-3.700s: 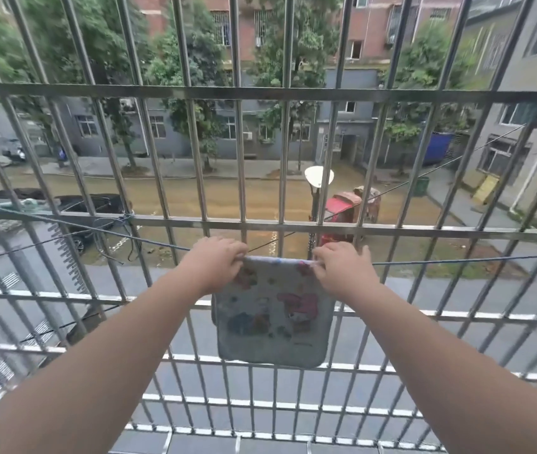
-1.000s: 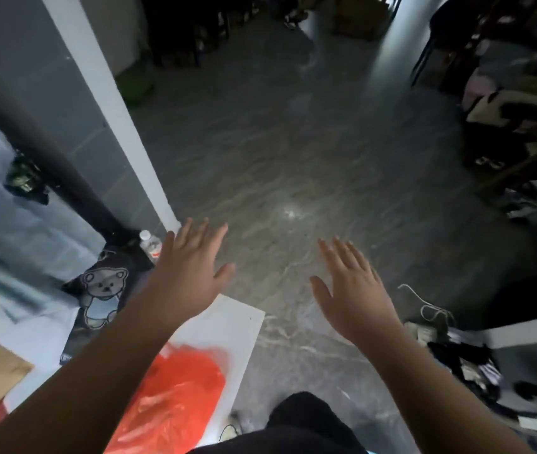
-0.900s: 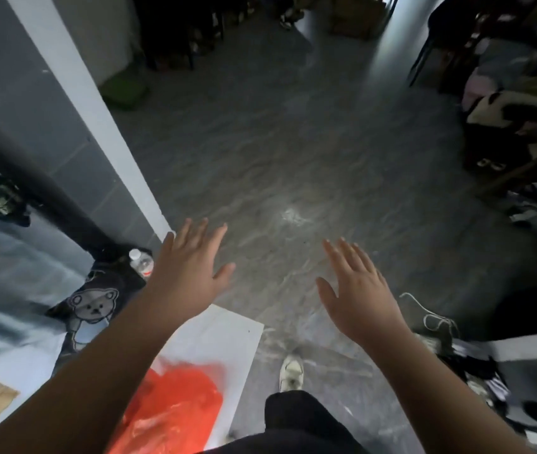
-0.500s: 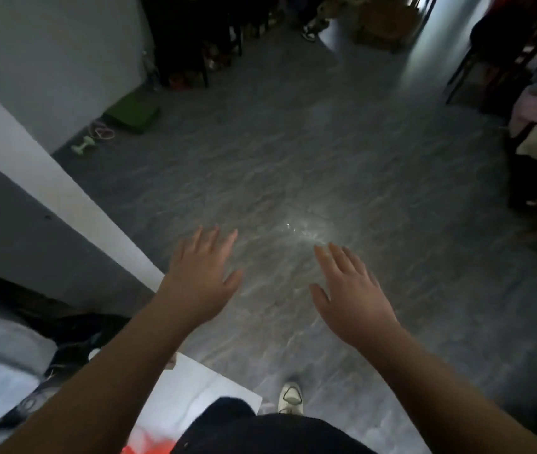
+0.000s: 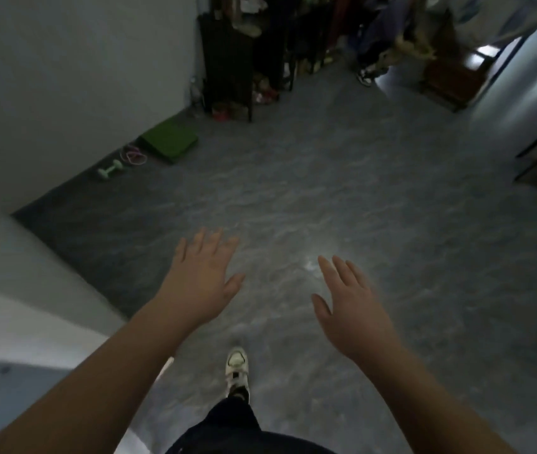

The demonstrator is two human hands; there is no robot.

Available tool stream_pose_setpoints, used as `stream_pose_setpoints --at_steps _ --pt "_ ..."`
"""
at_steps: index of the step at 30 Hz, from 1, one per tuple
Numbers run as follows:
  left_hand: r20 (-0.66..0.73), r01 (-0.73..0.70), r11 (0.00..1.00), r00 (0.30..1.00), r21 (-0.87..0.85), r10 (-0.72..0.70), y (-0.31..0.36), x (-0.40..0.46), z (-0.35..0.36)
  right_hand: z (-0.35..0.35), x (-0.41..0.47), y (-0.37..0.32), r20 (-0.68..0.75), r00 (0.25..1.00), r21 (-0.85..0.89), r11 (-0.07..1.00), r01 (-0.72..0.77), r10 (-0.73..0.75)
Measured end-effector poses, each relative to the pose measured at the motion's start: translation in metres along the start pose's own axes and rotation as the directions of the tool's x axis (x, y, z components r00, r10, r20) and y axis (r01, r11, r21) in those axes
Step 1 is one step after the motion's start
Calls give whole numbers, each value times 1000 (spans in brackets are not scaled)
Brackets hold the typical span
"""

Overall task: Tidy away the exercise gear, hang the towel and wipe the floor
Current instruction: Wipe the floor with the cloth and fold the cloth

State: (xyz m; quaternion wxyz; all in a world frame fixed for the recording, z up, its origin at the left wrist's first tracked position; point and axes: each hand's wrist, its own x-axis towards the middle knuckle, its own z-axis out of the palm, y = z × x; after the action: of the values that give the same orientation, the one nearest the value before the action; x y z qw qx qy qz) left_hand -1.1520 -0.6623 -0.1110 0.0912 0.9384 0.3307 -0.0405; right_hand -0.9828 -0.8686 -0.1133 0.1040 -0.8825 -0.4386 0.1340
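Observation:
My left hand [image 5: 200, 278] and my right hand [image 5: 350, 303] hover open, palms down, over the grey floor [image 5: 359, 208], holding nothing. Far off at the left wall lie a folded green mat [image 5: 169, 139], a pink skipping rope [image 5: 134, 154] and a pale green dumbbell [image 5: 110, 169], all well beyond my hands. The towel is out of view. My white shoe [image 5: 237, 368] steps forward between my arms.
A white wall corner [image 5: 31, 306] juts in at the lower left. A dark shoe rack [image 5: 237, 60] stands at the far wall with hanging clothes beside it. A wooden box [image 5: 450, 77] and dark chair legs [image 5: 535, 149] line the right side.
I let go of the hung towel at the window grille and turned into the room. Over the last second I walked forward; the exercise gear came into view, both hands staying open.

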Motion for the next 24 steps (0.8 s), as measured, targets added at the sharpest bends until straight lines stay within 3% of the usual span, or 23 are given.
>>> stream_pose_setpoints --at_steps 6,15,24 --pt "3 -15 1000 1000 28 15 -49 169 -60 -35 166 -28 -26 1000 36 999 3 -2" --pt "29 -15 1000 999 21 14 -79 394 -91 -79 403 5 -19 1000 47 999 -24 25" --pt "-16 59 998 998 3 -59 -89 650 -137 -142 680 18 8 991 -4 991 132 -132"
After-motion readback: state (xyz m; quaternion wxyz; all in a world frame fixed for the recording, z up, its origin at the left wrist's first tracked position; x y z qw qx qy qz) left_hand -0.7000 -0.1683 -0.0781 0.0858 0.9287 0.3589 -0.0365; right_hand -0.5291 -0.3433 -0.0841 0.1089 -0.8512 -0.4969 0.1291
